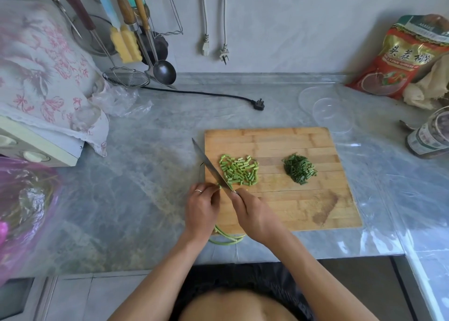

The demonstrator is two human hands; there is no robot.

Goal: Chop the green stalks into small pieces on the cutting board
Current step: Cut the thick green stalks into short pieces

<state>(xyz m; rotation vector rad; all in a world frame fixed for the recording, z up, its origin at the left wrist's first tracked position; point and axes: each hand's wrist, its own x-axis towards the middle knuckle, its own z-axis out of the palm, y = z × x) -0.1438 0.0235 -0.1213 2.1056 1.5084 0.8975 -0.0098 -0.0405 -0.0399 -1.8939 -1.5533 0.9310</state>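
A wooden cutting board lies on the grey counter. On it sit a pile of short light-green stalk pieces and, further right, a heap of finer dark-green cuttings. My left hand grips a bunch of green stalks at the board's left edge; their curved tails stick out below my wrist. My right hand holds the handle of a knife, whose blade slants up-left and meets the stalk tips just past my left fingertips.
A black plug and cord lie behind the board. Clear plastic lids sit at back right, beside a red food bag and a jar. Utensils hang at back left; a pink bag lies left.
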